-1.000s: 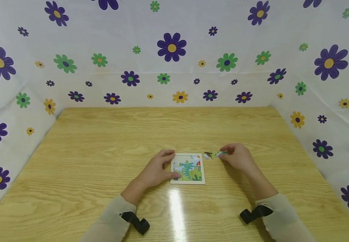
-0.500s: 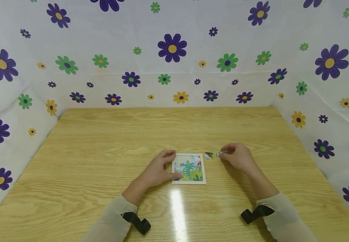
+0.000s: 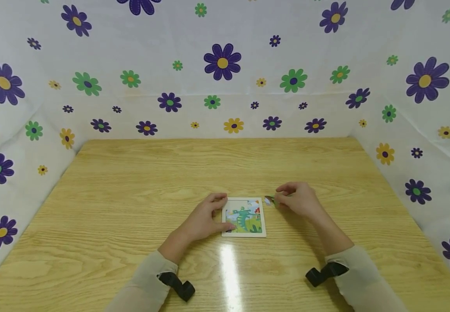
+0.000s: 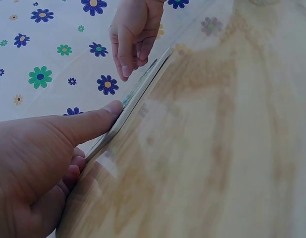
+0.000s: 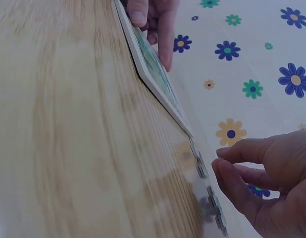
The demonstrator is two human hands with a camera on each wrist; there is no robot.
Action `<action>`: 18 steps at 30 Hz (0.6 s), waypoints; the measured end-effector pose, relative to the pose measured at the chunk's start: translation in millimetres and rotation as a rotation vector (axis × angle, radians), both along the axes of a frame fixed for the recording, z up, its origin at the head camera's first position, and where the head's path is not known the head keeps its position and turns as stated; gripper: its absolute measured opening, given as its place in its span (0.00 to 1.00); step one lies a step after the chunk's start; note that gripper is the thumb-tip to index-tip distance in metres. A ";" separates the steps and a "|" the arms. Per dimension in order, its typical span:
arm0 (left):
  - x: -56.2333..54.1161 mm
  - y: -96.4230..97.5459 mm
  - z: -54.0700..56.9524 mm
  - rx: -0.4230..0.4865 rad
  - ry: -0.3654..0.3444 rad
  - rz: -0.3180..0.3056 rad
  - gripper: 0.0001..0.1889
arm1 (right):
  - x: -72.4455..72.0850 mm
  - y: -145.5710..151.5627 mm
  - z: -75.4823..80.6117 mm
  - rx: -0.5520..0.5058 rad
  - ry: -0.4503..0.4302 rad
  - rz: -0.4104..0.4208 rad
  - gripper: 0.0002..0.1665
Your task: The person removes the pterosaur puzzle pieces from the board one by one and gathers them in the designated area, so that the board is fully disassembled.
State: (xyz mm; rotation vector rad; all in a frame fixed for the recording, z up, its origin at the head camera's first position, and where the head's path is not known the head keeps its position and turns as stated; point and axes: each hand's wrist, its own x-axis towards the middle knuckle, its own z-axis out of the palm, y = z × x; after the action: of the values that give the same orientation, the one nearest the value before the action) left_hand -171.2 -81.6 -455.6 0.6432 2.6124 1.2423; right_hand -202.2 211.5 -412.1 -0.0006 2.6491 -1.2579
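A square puzzle board with a pale rim lies flat, showing a green dinosaur picture with a plain, unfilled patch at its upper left. My left hand grips the board's left side, thumb on its face and fingers at the far corner. Right of the board lies a brown-and-green puzzle piece. My right hand hovers just over it, thumb and index fingertips close together with no piece between them in the right wrist view. A second puzzle piece lies under that hand, mostly hidden in the head view.
The wooden table is bounded at the back and sides by a white cloth printed with flowers. Black straps hang at both sleeves. A bright light reflection runs down the table in front of the board.
The right hand has let go of the farther-right piece, which it was tilting up, and has shifted left over the brown-and-green piece. The left hand stays on the board.
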 end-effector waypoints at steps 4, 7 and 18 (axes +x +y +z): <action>-0.2 0.8 -0.5 0.016 -0.009 -0.001 0.46 | -1.0 -11.8 -2.7 -0.036 -0.026 0.037 0.17; -1.2 0.6 -1.2 0.020 -0.003 0.002 0.46 | 1.1 -22.3 -2.9 -0.029 -0.028 0.070 0.15; -1.9 1.1 -2.1 0.028 -0.007 -0.001 0.46 | 11.4 -44.9 -8.3 0.010 0.012 0.175 0.11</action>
State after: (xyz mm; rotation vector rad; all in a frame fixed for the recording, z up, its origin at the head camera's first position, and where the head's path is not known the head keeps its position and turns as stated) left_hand -173.1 -80.5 -457.7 0.6438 2.5934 1.2807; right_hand -190.8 166.6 -420.3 -0.2339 2.5994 -1.1916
